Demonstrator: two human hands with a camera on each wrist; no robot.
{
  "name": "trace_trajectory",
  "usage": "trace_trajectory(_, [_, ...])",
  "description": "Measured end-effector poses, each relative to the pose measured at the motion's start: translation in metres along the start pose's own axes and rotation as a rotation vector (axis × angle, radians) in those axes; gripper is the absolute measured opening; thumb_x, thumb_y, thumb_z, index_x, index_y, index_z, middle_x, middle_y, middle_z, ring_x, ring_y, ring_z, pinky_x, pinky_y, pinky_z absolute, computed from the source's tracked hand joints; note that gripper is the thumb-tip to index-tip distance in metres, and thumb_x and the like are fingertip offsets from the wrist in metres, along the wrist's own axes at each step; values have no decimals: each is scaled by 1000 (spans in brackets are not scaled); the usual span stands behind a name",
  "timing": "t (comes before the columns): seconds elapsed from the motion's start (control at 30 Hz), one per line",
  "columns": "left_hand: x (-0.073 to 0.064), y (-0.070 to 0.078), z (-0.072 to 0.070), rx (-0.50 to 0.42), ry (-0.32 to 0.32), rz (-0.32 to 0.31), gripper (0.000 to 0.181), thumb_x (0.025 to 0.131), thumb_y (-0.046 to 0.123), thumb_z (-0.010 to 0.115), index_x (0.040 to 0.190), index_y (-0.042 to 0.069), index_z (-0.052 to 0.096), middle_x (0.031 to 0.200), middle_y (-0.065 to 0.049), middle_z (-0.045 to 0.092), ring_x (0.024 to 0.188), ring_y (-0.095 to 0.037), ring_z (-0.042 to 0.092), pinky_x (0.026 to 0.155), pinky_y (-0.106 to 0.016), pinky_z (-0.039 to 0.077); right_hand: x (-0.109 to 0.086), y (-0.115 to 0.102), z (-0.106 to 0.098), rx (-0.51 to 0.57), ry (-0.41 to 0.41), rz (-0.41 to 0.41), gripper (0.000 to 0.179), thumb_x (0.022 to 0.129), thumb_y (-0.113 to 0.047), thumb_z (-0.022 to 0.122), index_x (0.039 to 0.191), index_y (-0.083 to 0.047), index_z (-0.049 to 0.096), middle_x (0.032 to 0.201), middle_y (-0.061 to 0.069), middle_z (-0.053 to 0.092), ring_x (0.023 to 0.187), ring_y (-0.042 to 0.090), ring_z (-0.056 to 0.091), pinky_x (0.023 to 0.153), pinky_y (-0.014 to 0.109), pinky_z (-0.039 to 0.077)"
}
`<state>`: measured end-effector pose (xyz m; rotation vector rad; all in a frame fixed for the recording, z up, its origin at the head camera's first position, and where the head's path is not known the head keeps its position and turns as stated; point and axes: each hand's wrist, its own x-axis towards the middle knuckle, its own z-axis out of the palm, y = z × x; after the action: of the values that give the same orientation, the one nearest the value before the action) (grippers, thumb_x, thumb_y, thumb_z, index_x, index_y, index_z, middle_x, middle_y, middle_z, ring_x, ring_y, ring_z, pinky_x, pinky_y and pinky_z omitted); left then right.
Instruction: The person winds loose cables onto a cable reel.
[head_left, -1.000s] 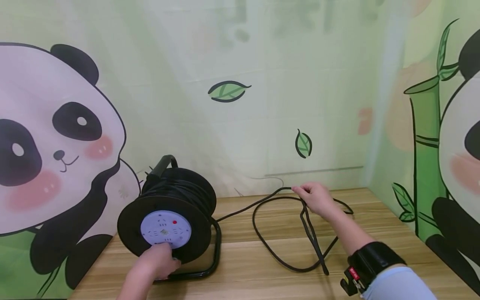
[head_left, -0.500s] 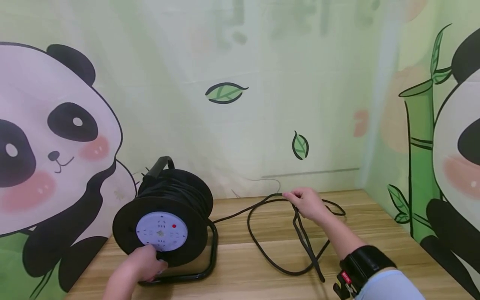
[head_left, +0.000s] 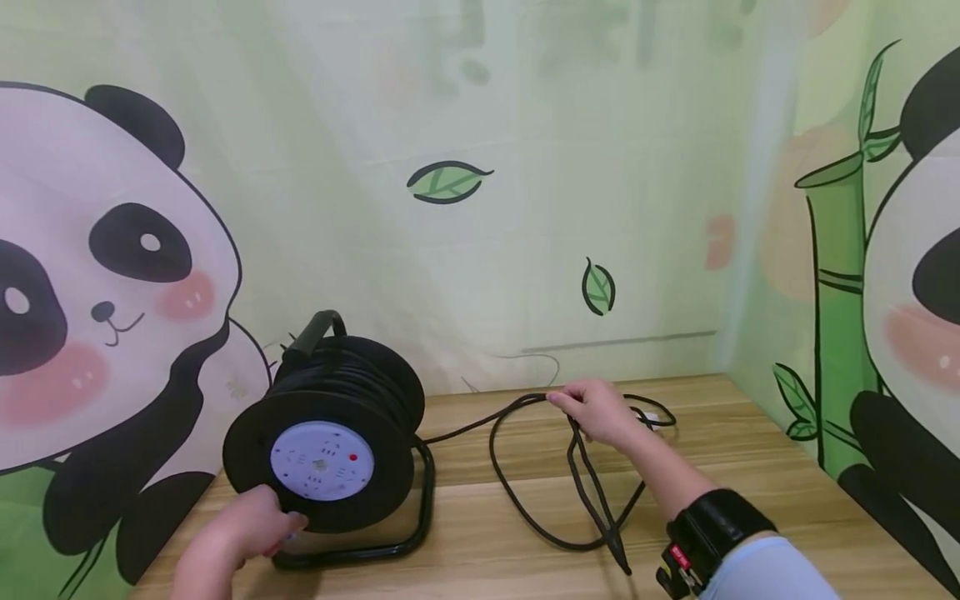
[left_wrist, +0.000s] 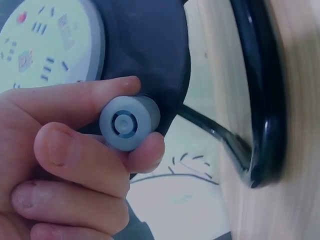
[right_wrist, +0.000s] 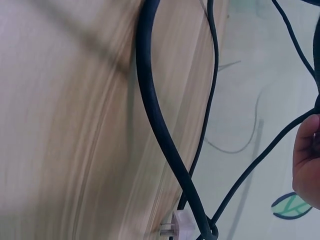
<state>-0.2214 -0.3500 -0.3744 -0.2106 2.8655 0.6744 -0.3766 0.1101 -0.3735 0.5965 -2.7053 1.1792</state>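
Note:
A black cable reel (head_left: 393,479) with a pale round socket panel (head_left: 322,461) stands at the left of the wooden table. At the lower left of its front disc, my left hand (head_left: 251,525) pinches the reel's grey crank knob (left_wrist: 125,122) between fingers and thumb. The knob is hidden behind that hand in the head view. My right hand (head_left: 600,412) grips the black power cable (head_left: 525,508) to the right of the reel. From there, one stretch runs to the reel and several loops hang or lie below the hand. The right wrist view catches only part of this hand (right_wrist: 307,160).
A white plug (right_wrist: 184,226) on the cable lies behind the right hand. The reel's black tube stand (head_left: 430,500) rests on the table (head_left: 465,550). A printed cloth (head_left: 525,250) with pandas and leaves rises behind and at the sides.
My left hand has carried the crank knob clockwise from the disc's bottom to its lower left, and the panel has turned with it. My right hand has moved slightly left with the cable.

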Motion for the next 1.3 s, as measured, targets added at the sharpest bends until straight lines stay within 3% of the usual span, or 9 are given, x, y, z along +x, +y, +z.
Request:
trace_trajectory(0.13, [-3,-5,-9,-22,1,-16,41,88,31,62,54,8,57,50,1,44,42,-11,27,41,-24,22,2,-5,9,-34,-8,-9,45,96,-45,54,64,-14,49,48,-1,42,40,19,52,43,32,46])
trace_trajectory(0.4, [-5,-16,-26,-69,1,-34,40,87,33,63,57,7,59,51,0,45,43,-12,29,41,-24,25,0,-13,23,59,-101,36,37,95,-37,59,70,-10,58,53,5,55,45,20,58,49,37,54])
trace_trajectory(0.6, [-8,-26,-38,-129,13,-30,39,88,33,64,60,7,58,54,-1,47,43,-14,31,42,-26,28,1,-18,32,55,-147,-23,37,96,-37,57,71,-11,58,52,5,54,46,22,59,47,34,52])
trace_trajectory(0.77, [-12,-29,-47,-184,24,-15,42,90,33,60,58,6,57,52,0,43,41,-13,29,41,-26,27,1,-26,37,53,-182,-54,37,98,-32,56,71,-7,54,52,2,49,48,24,60,50,41,53])
trace_trajectory(0.97, [-15,-30,-54,-199,70,4,46,92,35,58,57,6,56,51,1,44,40,-14,34,42,-27,31,2,-31,46,80,-200,-62,27,97,-26,59,75,-9,57,58,6,54,52,28,60,51,43,53])
trace_trajectory(1.3, [-21,-27,-65,-191,195,13,56,92,51,55,56,7,56,49,0,44,44,-20,45,48,-32,33,6,-41,67,45,-201,-118,21,96,-26,60,77,-16,57,65,6,57,52,23,61,45,29,50])
